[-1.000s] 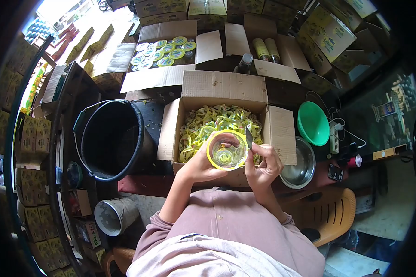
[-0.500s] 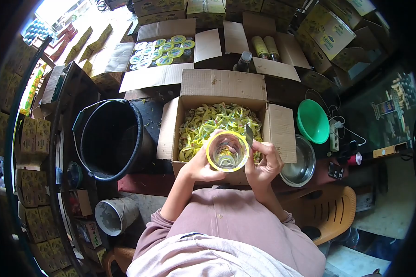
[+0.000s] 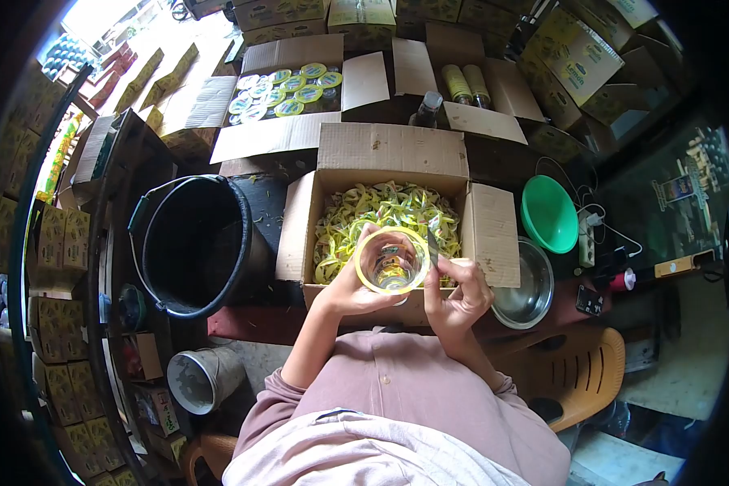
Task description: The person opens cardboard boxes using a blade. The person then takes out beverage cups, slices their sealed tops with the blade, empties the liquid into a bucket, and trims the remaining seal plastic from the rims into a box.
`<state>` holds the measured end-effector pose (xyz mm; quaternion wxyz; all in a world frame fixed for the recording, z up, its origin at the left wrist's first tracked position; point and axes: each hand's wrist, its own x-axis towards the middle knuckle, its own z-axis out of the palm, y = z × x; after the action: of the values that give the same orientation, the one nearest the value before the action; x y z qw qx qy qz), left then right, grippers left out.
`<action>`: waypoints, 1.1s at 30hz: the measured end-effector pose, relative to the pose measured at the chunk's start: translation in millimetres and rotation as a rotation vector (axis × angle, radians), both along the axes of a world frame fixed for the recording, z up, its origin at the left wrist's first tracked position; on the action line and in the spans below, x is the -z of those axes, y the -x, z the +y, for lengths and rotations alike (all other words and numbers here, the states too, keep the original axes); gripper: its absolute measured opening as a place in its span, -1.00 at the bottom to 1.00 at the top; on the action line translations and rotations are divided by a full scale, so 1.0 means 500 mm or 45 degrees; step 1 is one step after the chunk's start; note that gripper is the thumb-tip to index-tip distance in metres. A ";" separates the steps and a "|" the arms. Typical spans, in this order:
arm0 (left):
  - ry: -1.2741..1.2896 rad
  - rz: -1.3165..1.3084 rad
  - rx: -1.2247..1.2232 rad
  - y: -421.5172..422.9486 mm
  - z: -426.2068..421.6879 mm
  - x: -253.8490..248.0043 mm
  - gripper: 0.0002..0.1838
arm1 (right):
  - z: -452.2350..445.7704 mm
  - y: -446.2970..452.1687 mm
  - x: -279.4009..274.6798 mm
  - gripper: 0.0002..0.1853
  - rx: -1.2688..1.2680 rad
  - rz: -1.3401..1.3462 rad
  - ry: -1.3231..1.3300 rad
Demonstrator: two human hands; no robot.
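A clear cup (image 3: 394, 261) with a yellow rim is tilted so that its open mouth faces me. My left hand (image 3: 350, 285) is wrapped round its left side. Between the thumb and fingers of my right hand (image 3: 462, 293) is a dark, thin blade (image 3: 433, 247), close to the cup's right rim. Behind the cup stands an open cardboard box (image 3: 393, 150) full of yellow-green strips (image 3: 381, 198). The blade's lower end is hidden by my right fingers.
A black bucket (image 3: 194, 243) stands left of the box. On the right are a green bowl (image 3: 549, 215) and a metal bowl (image 3: 524, 283). Farther back are a box of lidded cups (image 3: 287, 91), a bottle (image 3: 427, 109) and a box with two yellow-labelled containers (image 3: 467, 87).
The cup has shifted slightly left and up with my left hand, and its tilt has altered a little. My right hand and the blade have also moved slightly left.
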<state>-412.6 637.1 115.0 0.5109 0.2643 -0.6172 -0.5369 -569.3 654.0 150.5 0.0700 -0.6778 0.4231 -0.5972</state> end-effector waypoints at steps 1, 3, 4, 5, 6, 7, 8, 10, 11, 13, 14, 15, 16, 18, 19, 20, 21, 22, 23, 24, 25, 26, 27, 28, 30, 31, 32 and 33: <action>0.014 -0.020 -0.001 -0.002 0.000 0.000 -0.29 | 0.000 -0.001 -0.001 -0.81 0.008 0.010 0.008; 0.018 -0.037 -0.009 -0.002 0.001 0.005 -0.28 | -0.001 -0.002 -0.002 -0.80 0.024 0.045 0.014; 0.020 -0.045 -0.013 -0.002 0.001 0.007 -0.28 | -0.001 -0.002 -0.002 -0.79 0.032 0.063 0.016; 0.032 -0.060 0.001 -0.003 0.001 0.006 -0.27 | -0.001 -0.002 -0.002 -0.79 0.030 0.070 0.005; 0.043 -0.074 0.014 -0.004 0.001 0.004 -0.27 | -0.002 -0.001 -0.001 -0.80 0.027 0.077 -0.006; 0.056 -0.088 0.027 -0.004 0.001 0.003 -0.27 | -0.003 0.000 0.000 -0.80 0.024 0.085 -0.016; 0.074 -0.100 0.025 -0.005 0.000 0.003 -0.27 | -0.004 0.001 -0.001 -0.79 0.016 0.081 -0.033; 0.110 -0.125 0.024 -0.007 -0.001 0.006 -0.28 | -0.006 0.004 -0.003 -0.78 0.001 0.073 -0.069; 0.094 -0.103 0.047 -0.006 0.000 0.003 -0.28 | -0.007 0.006 -0.002 -0.78 -0.013 0.071 -0.085; 0.062 -0.059 0.092 -0.006 0.002 -0.007 -0.27 | -0.009 0.009 0.003 -0.78 -0.042 0.065 -0.116; 0.029 -0.025 0.095 -0.005 0.003 -0.004 -0.26 | -0.010 0.009 0.005 -0.78 -0.039 0.060 -0.126; -0.005 0.011 0.097 -0.002 0.006 0.004 -0.25 | -0.010 0.009 0.007 -0.79 -0.035 0.055 -0.137; -0.039 0.047 0.100 0.000 0.007 0.009 -0.24 | -0.010 0.010 0.009 -0.79 -0.032 0.051 -0.148; -0.025 0.012 0.122 -0.002 0.000 0.010 -0.22 | -0.010 0.007 0.010 -0.81 0.006 0.005 -0.157; -0.015 -0.006 0.133 -0.003 -0.005 0.010 -0.21 | -0.011 0.006 0.009 -0.82 0.025 -0.018 -0.158; -0.015 0.019 0.114 -0.003 -0.007 0.011 -0.22 | -0.011 0.005 0.008 -0.83 0.027 -0.038 -0.152; -0.017 0.044 0.095 -0.002 -0.007 0.012 -0.22 | -0.010 0.004 0.007 -0.84 0.031 -0.057 -0.147; -0.018 0.070 0.078 -0.002 -0.008 0.012 -0.23 | -0.009 0.004 0.005 -0.85 0.035 -0.076 -0.142; -0.063 0.105 0.077 -0.001 -0.008 0.008 -0.24 | -0.007 0.004 0.004 -0.85 0.039 -0.070 -0.123; -0.108 0.142 0.076 0.000 -0.008 0.001 -0.25 | -0.005 0.005 0.003 -0.85 0.041 -0.063 -0.105; -0.155 0.177 0.073 0.001 -0.007 -0.003 -0.27 | -0.002 0.005 0.003 -0.85 0.043 -0.057 -0.089; -0.150 0.199 0.058 0.002 -0.006 -0.004 -0.30 | 0.000 0.003 0.004 -0.85 0.039 -0.048 -0.071; -0.136 0.200 0.051 0.003 -0.007 -0.003 -0.30 | 0.001 0.000 0.006 -0.84 0.034 -0.039 -0.053; -0.123 0.202 0.044 0.003 -0.008 -0.003 -0.31 | 0.003 -0.002 0.007 -0.84 0.029 -0.030 -0.037; -0.107 0.183 0.027 0.003 -0.007 -0.003 -0.32 | 0.002 -0.003 0.006 -0.84 0.039 0.007 -0.027; -0.102 0.163 0.015 0.003 -0.006 -0.004 -0.32 | 0.001 -0.004 0.006 -0.84 0.043 0.025 -0.021; -0.098 0.142 0.002 0.003 -0.005 -0.004 -0.32 | 0.001 -0.004 0.005 -0.83 0.043 0.030 -0.018; -0.106 0.142 0.014 0.003 -0.005 -0.004 -0.33 | 0.001 -0.004 0.003 -0.83 0.043 0.034 -0.015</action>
<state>-414.0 634.8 117.0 0.5302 0.2516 -0.5664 -0.5786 -567.4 654.4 149.2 0.0583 -0.6781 0.4390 -0.5866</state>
